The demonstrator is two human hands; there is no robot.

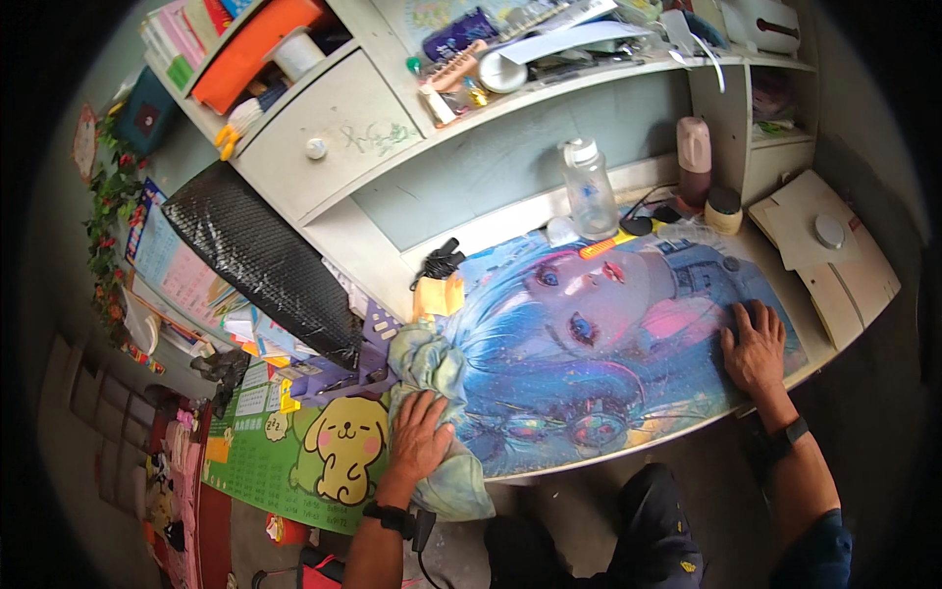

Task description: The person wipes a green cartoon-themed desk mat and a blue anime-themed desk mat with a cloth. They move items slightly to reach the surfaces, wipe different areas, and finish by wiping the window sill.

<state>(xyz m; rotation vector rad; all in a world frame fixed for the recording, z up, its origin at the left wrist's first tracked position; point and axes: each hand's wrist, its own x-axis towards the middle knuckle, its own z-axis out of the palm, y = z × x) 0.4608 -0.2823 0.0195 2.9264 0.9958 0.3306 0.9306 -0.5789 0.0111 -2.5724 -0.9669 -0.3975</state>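
Note:
A large desk mat with a blue-haired animated face covers much of the desk. My right hand lies flat on its right part, fingers apart, holding nothing. My left hand rests on a crumpled green and yellow cloth at the mat's left edge; whether the fingers grip it I cannot tell. Beyond the cloth sit a folded yellow cloth or sponge and a coiled black cable. An orange-handled utility knife lies at the mat's far edge.
Behind the mat stand a clear plastic bottle, a pink bottle and a jar. Flat boards lie at the right. A green mat with a cartoon dog, a purple basket and a black bubble-wrap package are at the left.

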